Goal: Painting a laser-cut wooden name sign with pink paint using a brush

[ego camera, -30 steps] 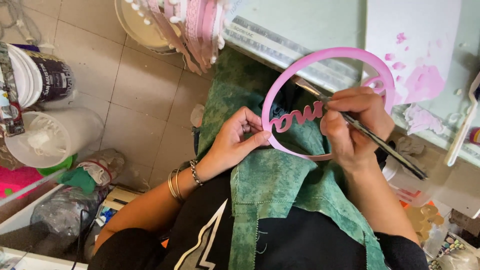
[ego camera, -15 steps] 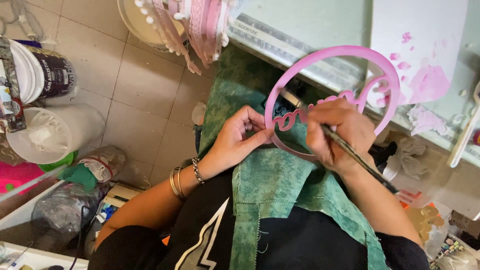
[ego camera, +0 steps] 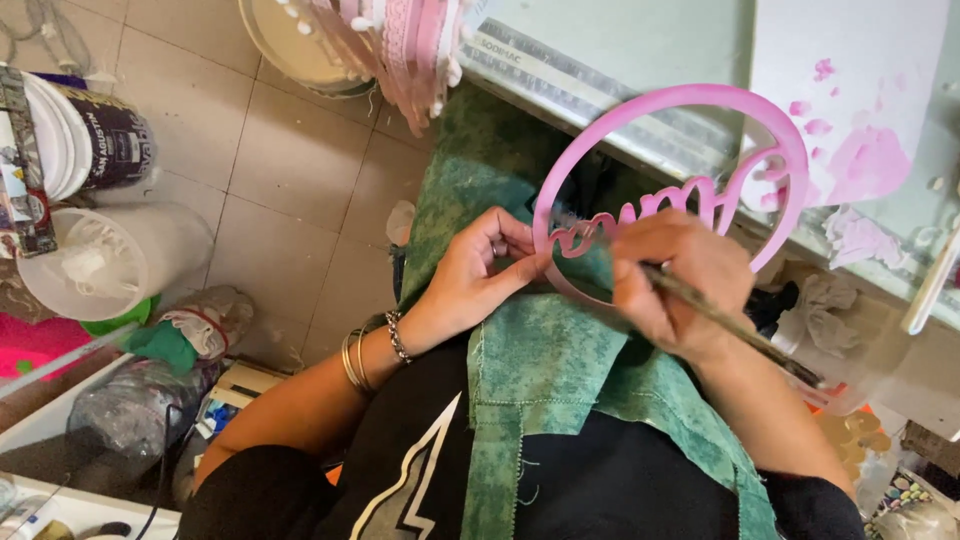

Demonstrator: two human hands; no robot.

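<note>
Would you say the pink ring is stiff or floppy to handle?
Probably stiff: the pink ring keeps its round shape though the left hand pinches only one edge. Likely light, and its thin lettering looks fragile.

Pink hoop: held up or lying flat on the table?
Held up: left hand pinches the pink hoop at its lower edge, over the green apron.

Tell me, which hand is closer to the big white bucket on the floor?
Left. The left hand pinches the pink ring's left edge, on the white bucket's side; the right hand holds a brush farther right.
</note>
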